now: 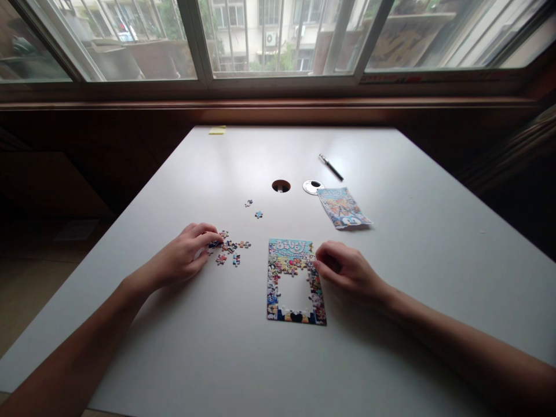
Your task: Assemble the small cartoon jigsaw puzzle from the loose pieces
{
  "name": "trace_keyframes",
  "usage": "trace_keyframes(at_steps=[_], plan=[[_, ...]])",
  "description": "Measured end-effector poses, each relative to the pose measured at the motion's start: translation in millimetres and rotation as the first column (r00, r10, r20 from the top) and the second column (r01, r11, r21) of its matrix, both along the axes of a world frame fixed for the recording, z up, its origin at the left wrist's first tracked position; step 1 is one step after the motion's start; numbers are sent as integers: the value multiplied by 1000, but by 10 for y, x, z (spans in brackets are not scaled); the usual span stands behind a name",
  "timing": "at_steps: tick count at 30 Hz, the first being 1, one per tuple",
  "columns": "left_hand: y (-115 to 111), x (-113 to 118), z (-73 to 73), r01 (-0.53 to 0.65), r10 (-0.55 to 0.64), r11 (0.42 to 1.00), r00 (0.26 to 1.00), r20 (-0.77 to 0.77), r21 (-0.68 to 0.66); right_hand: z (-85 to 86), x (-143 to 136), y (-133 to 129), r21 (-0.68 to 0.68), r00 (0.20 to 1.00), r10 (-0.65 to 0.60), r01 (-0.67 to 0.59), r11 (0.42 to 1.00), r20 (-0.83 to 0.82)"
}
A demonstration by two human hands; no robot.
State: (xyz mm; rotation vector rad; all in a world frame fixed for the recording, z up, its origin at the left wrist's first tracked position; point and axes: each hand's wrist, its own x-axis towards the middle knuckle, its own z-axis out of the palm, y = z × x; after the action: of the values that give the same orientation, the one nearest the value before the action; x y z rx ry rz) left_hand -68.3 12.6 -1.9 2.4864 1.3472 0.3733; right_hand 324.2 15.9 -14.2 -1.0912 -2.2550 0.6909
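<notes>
A jigsaw puzzle lies near the middle of the white table, its frame and upper rows filled and a bare gap in its centre. My right hand rests at the puzzle's right edge, thumb and forefinger bent close together; anything between them is too small to name. On the left, my left hand has its fingers spread, the fingertips touching the left side of a pile of loose pieces. Beyond the pile lie two single pieces, one nearer and one farther off.
A crumpled picture sheet lies behind the puzzle to the right, beside a round cover. A pen, a cable hole and yellow sticky notes are farther back on the table.
</notes>
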Motion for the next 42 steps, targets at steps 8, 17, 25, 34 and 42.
trace_keyframes(at_steps=[8, 17, 25, 34, 42], plan=[[6, 12, 7, 1, -1, 1000, 1000, -14, 5, 1, 12, -15, -2, 1000, 6, -6, 1000, 0], [1, 21, -2, -9, 9, 1000, 1000, 5, 11, 4, 6, -11, -3, 1000, 5, -5, 1000, 4], [-2, 21, -14, -9, 9, 1000, 1000, 5, 19, 4, 11, -4, 4, 1000, 5, -5, 1000, 10], [-5, 24, -1, -6, 6, 1000, 1000, 7, 20, 8, 4, -9, -4, 1000, 5, -5, 1000, 15], [-1, 22, 0, -8, 8, 1000, 1000, 16, 20, 11, 7, -10, 0, 1000, 8, -8, 1000, 21]])
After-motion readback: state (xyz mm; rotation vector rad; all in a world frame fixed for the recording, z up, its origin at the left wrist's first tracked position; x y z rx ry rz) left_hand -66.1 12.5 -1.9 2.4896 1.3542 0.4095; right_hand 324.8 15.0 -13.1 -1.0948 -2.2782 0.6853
